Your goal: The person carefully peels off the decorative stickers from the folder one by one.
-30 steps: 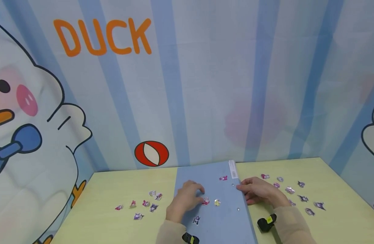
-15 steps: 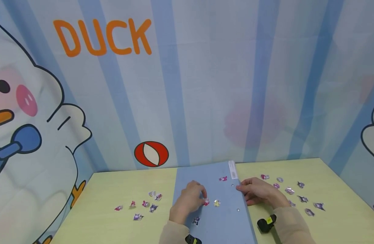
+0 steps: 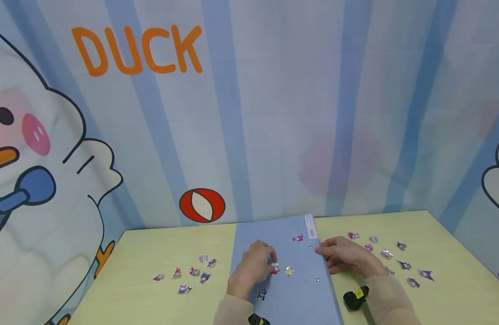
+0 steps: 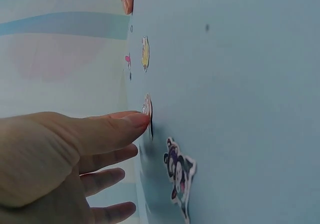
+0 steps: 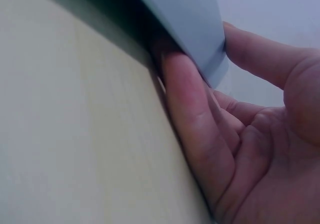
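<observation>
A blue folder (image 3: 290,302) lies on the table with a few cartoon stickers on its cover. My left hand (image 3: 255,265) is over the cover, pinching a small red-and-white sticker (image 3: 275,268) between thumb and index finger. In the left wrist view, the thumb lies on that sticker (image 4: 148,116), right at the folder's surface; its other fingers are spread apart. A yellow star-like sticker (image 3: 289,270) sits just right of it, a dark purple one (image 3: 261,294) below, a pink one (image 3: 298,238) near the top. My right hand (image 3: 347,255) grips the folder's right edge (image 5: 200,43), thumb above, fingers underneath.
Several loose stickers (image 3: 194,271) are scattered on the yellow table (image 3: 123,289) to the left, and several more (image 3: 403,264) to the right. A barcode label (image 3: 310,225) is at the folder's top right corner. Behind the table hangs a striped duck-print cloth (image 3: 273,113).
My left hand has shifted slightly right, and its index finger has come down to the red-and-white sticker. The right hand stays at the folder's edge.
</observation>
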Action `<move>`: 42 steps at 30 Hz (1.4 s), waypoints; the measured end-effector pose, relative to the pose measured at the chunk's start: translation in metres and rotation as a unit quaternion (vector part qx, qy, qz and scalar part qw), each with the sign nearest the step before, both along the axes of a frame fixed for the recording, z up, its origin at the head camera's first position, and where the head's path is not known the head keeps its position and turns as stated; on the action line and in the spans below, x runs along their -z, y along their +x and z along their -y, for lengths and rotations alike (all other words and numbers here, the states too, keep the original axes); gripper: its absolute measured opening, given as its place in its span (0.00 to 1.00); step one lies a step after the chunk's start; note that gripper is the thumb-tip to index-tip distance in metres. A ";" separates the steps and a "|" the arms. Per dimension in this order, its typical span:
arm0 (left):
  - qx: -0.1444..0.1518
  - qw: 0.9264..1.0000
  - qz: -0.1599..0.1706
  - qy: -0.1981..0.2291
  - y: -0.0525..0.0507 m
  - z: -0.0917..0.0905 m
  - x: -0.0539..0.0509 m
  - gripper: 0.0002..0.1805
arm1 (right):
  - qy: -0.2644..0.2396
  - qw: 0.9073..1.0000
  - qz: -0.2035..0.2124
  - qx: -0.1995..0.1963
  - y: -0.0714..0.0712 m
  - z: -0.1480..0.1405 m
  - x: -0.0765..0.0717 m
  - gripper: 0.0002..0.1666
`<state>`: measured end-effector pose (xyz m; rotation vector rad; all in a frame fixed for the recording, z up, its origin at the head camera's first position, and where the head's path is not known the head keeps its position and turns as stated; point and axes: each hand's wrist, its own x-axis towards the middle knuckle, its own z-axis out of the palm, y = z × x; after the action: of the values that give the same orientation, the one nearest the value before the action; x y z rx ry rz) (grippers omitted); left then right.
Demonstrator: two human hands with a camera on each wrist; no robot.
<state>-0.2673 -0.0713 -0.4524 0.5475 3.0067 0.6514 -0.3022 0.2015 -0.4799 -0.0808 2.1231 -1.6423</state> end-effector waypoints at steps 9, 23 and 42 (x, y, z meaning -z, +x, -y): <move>-0.003 0.999 -0.031 -0.014 0.003 -0.002 0.000 0.10 | -0.010 1.000 0.002 0.001 0.000 0.000 0.002 0.19; -0.007 0.998 -0.043 -0.039 0.003 -0.003 0.001 0.13 | -0.005 1.000 -0.001 0.006 0.000 0.000 0.001 0.20; -0.017 0.999 -0.033 -0.005 0.005 -0.005 -0.005 0.13 | -0.002 1.000 0.002 0.008 -0.001 -0.001 0.002 0.20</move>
<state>-0.2626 -0.0665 -0.4472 0.5288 3.0847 0.6318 -0.3035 0.2021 -0.4819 -0.0617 2.1225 -1.6559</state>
